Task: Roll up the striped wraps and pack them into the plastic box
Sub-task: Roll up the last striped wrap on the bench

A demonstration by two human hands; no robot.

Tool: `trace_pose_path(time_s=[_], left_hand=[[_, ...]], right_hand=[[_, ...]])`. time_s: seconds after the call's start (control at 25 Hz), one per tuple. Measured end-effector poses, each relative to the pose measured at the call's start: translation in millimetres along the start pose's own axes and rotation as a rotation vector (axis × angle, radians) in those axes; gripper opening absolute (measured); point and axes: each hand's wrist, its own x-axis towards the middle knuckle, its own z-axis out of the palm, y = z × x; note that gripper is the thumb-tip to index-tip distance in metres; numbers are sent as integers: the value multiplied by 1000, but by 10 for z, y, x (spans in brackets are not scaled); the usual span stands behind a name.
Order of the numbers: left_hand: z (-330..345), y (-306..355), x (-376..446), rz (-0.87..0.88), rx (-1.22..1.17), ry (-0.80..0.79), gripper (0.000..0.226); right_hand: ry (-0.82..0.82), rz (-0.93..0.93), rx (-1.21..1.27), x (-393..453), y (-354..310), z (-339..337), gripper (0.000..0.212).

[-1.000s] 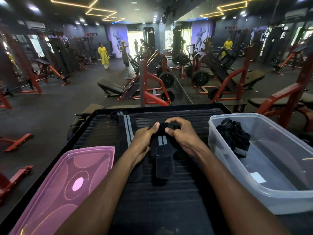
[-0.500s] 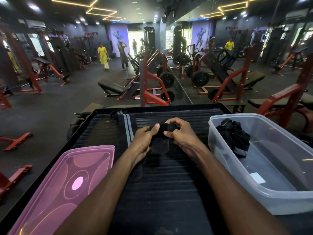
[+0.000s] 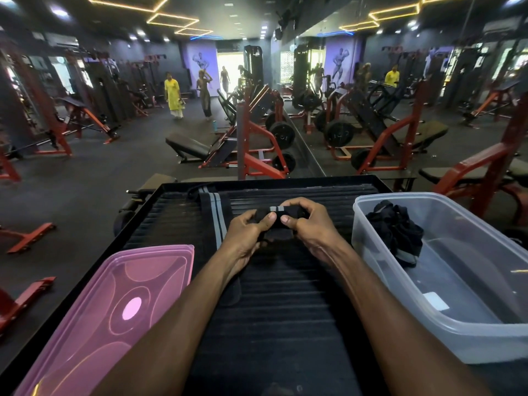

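A black wrap with grey stripes (image 3: 276, 210) is a tight roll held between both hands above the ribbed black platform (image 3: 285, 295). My left hand (image 3: 248, 232) grips its left end and my right hand (image 3: 309, 227) grips its right end, thumbs pressed on the roll. A second striped wrap (image 3: 213, 212) lies flat and unrolled on the platform, left of my hands; my left wrist covers its near part. The clear plastic box (image 3: 457, 318) stands at the right, with a bundle of black wraps (image 3: 395, 230) in its far corner.
A pink translucent lid (image 3: 97, 318) lies at the platform's near left corner. Beyond the raised far rim stand red gym machines, benches and weight plates (image 3: 281, 135). People (image 3: 173, 94) walk far off on the gym floor.
The wrap's loose tail that hung toward me has been wound up; it is now a compact roll between both hands. The hands stayed in about the same place.
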Motion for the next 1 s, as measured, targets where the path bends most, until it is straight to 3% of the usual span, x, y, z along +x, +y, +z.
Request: trace_pose_path(time_s=[0.08, 0.2, 0.32, 0.48, 0.6, 0.72, 0.88, 1.0], left_hand=[[-14, -2, 19, 42, -31, 20, 15], [-24, -18, 30, 101, -5, 19, 22], [-8, -26, 23, 107, -20, -17, 25], [-4, 16, 8, -13, -86, -79, 25], [-15, -14, 42, 6, -36, -28, 20], [-35, -25, 47, 82, 9, -20, 19], [-53, -36, 54, 139, 82, -46, 25], [-42, -16, 57, 93, -7, -60, 24]], right_hand=[[-27, 78, 123, -4, -35, 10, 24], [-56, 205, 238, -16, -63, 29, 9], [-12, 134, 202, 15, -21, 20, 11], [8, 19, 101, 5, -1, 23, 24], [-28, 94, 130, -1, -41, 17, 26], [-72, 253, 152, -46, -106, 28, 11], [-45, 206, 229, -37, -92, 35, 10], [-30, 180, 270, -19, -91, 10, 19]])
